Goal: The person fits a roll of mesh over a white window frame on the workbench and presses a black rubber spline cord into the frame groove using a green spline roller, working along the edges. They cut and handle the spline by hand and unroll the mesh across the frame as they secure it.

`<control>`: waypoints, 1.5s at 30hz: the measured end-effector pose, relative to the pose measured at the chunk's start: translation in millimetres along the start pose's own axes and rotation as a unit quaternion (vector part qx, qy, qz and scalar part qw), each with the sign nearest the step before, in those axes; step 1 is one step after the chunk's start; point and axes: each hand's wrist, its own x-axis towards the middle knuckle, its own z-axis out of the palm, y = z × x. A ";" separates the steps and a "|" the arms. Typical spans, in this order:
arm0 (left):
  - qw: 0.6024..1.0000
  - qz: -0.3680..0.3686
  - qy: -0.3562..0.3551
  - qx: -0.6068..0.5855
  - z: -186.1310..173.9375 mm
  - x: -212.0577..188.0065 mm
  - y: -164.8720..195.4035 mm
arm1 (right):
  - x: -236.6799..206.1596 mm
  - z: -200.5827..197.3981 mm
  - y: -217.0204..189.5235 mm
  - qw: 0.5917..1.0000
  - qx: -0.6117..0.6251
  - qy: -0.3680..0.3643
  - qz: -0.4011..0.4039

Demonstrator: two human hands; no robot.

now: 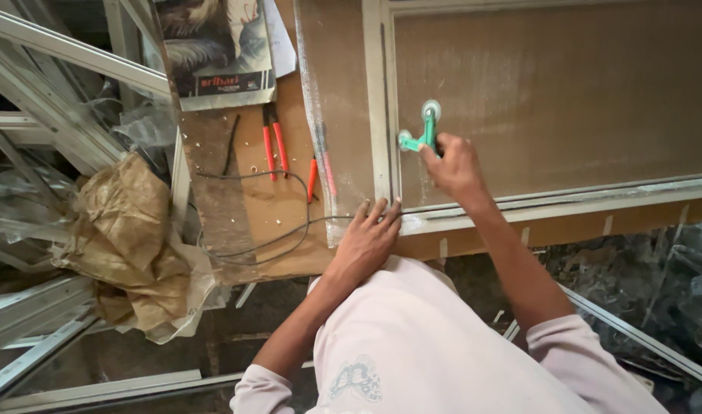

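Note:
My right hand (454, 165) grips a green suction-cup handle (425, 129) that sits on a glass pane (550, 92) inside a pale metal frame (379, 115). The frame lies flat on a brown wooden worktable (274, 207). My left hand (368, 238) rests flat, fingers spread, on the frame's lower left corner at the table's near edge. It holds nothing.
Red-handled pliers (274, 146), an orange-handled tool (312, 178) and a grey cable (259, 245) lie on the table left of the frame. A printed board (217, 54) leans at the back. Crumpled brown paper (128, 230) and metal bars (52, 107) crowd the left; more bars lie on the floor.

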 end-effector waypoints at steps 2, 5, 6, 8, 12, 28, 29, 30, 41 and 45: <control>1.000 -0.004 -0.005 -0.006 -2.7 0.9 -0.3 | 14.2 -4.8 -9.6 1.000 0.003 -0.005 0.013; 1.000 -0.009 -0.027 -0.005 -7.7 4.5 0.6 | 33.5 -10.7 -24.5 1.000 0.021 0.010 -0.018; 1.000 -0.008 -0.028 -0.004 -9.6 5.2 0.5 | 41.7 -11.9 -29.6 0.999 0.008 0.019 -0.024; 1.000 -0.006 -0.030 -0.004 -14.3 5.4 1.9 | 58.5 -15.4 -39.1 0.999 -0.015 0.036 -0.037; 1.000 -0.005 -0.029 -0.006 -22.9 6.9 1.2 | 86.6 -19.1 -52.1 0.997 -0.027 0.042 -0.055; 1.000 -0.008 -0.009 -0.011 -24.0 14.5 3.7 | 176.2 -34.0 -87.0 0.994 -0.018 0.042 -0.094; 1.000 -0.008 -0.005 -0.008 -23.4 14.9 3.9 | 180.2 -35.1 -91.0 0.995 -0.034 0.037 -0.084; 1.000 -0.010 -0.010 -0.009 -22.8 15.4 4.1 | 182.8 -36.4 -94.1 0.997 -0.033 0.033 -0.064; 1.000 -0.006 -0.007 -0.003 -19.6 10.0 6.9 | 164.5 -32.4 -83.4 0.995 0.047 0.025 -0.084; 1.000 -0.011 0.002 -0.020 -16.3 6.6 9.5 | 139.6 -27.1 -66.5 0.995 0.039 0.046 -0.076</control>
